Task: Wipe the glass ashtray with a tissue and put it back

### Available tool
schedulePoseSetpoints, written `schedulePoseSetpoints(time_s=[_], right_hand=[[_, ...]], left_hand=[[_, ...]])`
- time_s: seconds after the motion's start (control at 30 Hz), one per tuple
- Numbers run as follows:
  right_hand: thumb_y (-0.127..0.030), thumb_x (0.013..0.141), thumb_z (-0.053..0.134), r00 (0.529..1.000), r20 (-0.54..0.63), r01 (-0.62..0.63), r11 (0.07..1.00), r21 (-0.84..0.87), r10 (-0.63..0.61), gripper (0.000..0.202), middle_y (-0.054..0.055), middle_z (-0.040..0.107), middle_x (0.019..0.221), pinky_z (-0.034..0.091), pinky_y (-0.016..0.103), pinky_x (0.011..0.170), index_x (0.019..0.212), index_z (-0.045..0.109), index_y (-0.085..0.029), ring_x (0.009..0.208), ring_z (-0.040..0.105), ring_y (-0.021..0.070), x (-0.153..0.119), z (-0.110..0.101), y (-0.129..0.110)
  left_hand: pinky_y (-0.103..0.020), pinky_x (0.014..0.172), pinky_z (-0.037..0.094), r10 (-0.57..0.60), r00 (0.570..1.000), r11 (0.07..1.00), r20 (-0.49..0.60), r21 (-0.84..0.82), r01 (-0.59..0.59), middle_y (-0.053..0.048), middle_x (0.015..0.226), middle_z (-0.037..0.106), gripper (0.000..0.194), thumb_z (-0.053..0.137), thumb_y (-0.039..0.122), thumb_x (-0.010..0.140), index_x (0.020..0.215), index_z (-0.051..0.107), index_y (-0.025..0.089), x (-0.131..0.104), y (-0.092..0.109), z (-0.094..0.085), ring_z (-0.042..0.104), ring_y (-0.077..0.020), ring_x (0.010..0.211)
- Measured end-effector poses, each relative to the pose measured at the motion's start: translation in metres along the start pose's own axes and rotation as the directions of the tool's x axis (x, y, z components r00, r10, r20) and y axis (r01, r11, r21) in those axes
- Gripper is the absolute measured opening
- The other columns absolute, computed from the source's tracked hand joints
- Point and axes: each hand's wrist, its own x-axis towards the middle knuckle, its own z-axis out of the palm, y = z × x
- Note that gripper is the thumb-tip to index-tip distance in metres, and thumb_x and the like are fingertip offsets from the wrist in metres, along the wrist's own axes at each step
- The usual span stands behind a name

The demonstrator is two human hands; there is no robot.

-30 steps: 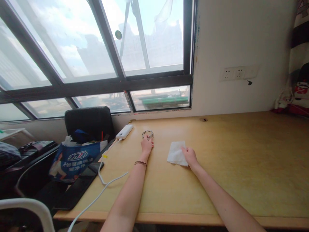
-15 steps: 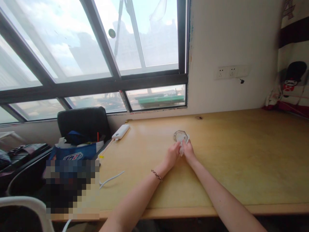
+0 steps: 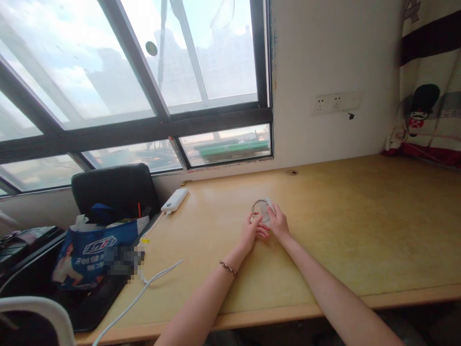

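My two hands meet at the middle of the wooden desk (image 3: 360, 230). My left hand (image 3: 251, 232), with a beaded bracelet on its wrist, holds a small clear round object (image 3: 260, 207) by its near side. My right hand (image 3: 278, 225) presses a white tissue (image 3: 267, 213) against or into that object. Most of the tissue is hidden by my fingers. Both hands touch each other just above the desk top.
A white power bank (image 3: 175, 200) with a white cable (image 3: 144, 288) lies to the left. A blue printed bag (image 3: 97, 250) and a black chair (image 3: 115, 190) stand at the desk's left end. Wall sockets (image 3: 334, 102) and a curtain (image 3: 425, 96) are at the right.
My left hand carried the clear object from the left to the desk's middle. My right hand picked the tissue up off the desk and brought it to the object. The view turned right.
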Motion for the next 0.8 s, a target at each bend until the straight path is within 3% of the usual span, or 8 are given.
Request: schedulePoseSetpoints(time_s=[0.1, 0.23, 0.37, 0.47, 0.6, 0.7, 0.8], right_hand=[[-0.058, 0.072, 0.040, 0.994, 0.064, -0.096, 0.979, 0.180, 0.085, 0.049, 0.004, 0.064, 0.093, 0.040, 0.027, 0.080, 0.096, 0.060, -0.020, 0.093, 0.054, 0.0187, 0.000, 0.000, -0.002], [-0.068, 0.072, 0.024, 0.952, 0.197, -0.295, 0.863, 0.410, 0.232, 0.069, 0.008, 0.066, 0.087, 0.045, 0.028, 0.070, 0.099, 0.060, -0.015, 0.085, 0.059, 0.0201, 0.004, 0.001, -0.001], [-0.064, 0.067, 0.043, 0.934, 0.130, -0.355, 0.817, 0.455, 0.334, 0.058, 0.008, 0.066, 0.084, 0.046, 0.027, 0.062, 0.089, 0.062, -0.013, 0.077, 0.060, 0.0207, 0.007, 0.005, 0.008], [-0.058, 0.064, 0.051, 0.948, 0.085, -0.314, 0.866, 0.389, 0.305, 0.049, 0.007, 0.066, 0.078, 0.046, 0.026, 0.059, 0.081, 0.063, -0.014, 0.067, 0.059, 0.0185, 0.003, 0.008, 0.012], [-0.056, 0.064, 0.052, 0.968, 0.144, -0.235, 0.949, 0.211, 0.208, 0.044, 0.004, 0.063, 0.062, 0.042, 0.023, 0.052, 0.074, 0.062, -0.014, 0.055, 0.054, 0.0148, -0.006, 0.011, 0.011], [-0.053, 0.066, 0.051, 0.970, 0.162, -0.201, 0.975, 0.096, 0.184, 0.040, 0.002, 0.059, 0.056, 0.038, 0.022, 0.047, 0.070, 0.060, -0.014, 0.049, 0.049, 0.0128, -0.007, 0.009, 0.010], [-0.047, 0.067, 0.052, 0.993, 0.016, -0.110, 0.983, -0.150, 0.114, 0.034, 0.002, 0.059, 0.056, 0.034, 0.022, 0.048, 0.065, 0.060, -0.014, 0.050, 0.048, 0.0136, -0.005, 0.004, 0.008]], left_hand=[[-0.018, 0.038, 0.039, -0.058, 0.998, 0.994, -0.006, -0.095, 0.058, -0.004, 0.056, 0.061, 0.040, 0.055, 0.038, 0.069, 0.096, 0.036, 0.016, 0.005, 0.002, -0.007, 0.054, -0.0119, 0.040], [-0.017, 0.039, 0.039, -0.072, 0.996, 0.985, -0.043, -0.158, 0.065, -0.004, 0.057, 0.061, 0.034, 0.055, 0.035, 0.067, 0.089, 0.036, 0.017, 0.007, 0.004, -0.008, 0.054, -0.0107, 0.040], [-0.019, 0.038, 0.040, -0.014, 0.998, 0.996, -0.068, -0.091, 0.007, -0.004, 0.057, 0.061, 0.037, 0.055, 0.041, 0.068, 0.087, 0.033, 0.018, 0.003, 0.003, -0.005, 0.055, -0.0126, 0.040], [-0.021, 0.038, 0.041, 0.101, 0.990, 0.995, -0.101, 0.030, -0.099, -0.003, 0.058, 0.061, 0.042, 0.057, 0.045, 0.066, 0.088, 0.032, 0.019, -0.002, 0.004, -0.003, 0.056, -0.0145, 0.040], [-0.022, 0.040, 0.042, 0.298, 0.940, 0.945, -0.168, 0.191, -0.265, -0.001, 0.059, 0.060, 0.046, 0.062, 0.043, 0.062, 0.089, 0.034, 0.019, -0.009, 0.005, -0.001, 0.056, -0.0140, 0.041], [-0.021, 0.042, 0.042, 0.359, 0.918, 0.915, -0.166, 0.257, -0.311, -0.001, 0.062, 0.061, 0.045, 0.064, 0.040, 0.061, 0.089, 0.036, 0.019, -0.012, 0.005, -0.001, 0.057, -0.0132, 0.045], [-0.019, 0.041, 0.040, 0.349, 0.927, 0.901, -0.137, 0.321, -0.291, 0.000, 0.061, 0.060, 0.044, 0.069, 0.035, 0.056, 0.086, 0.042, 0.019, -0.012, 0.003, -0.001, 0.055, -0.0117, 0.045]])
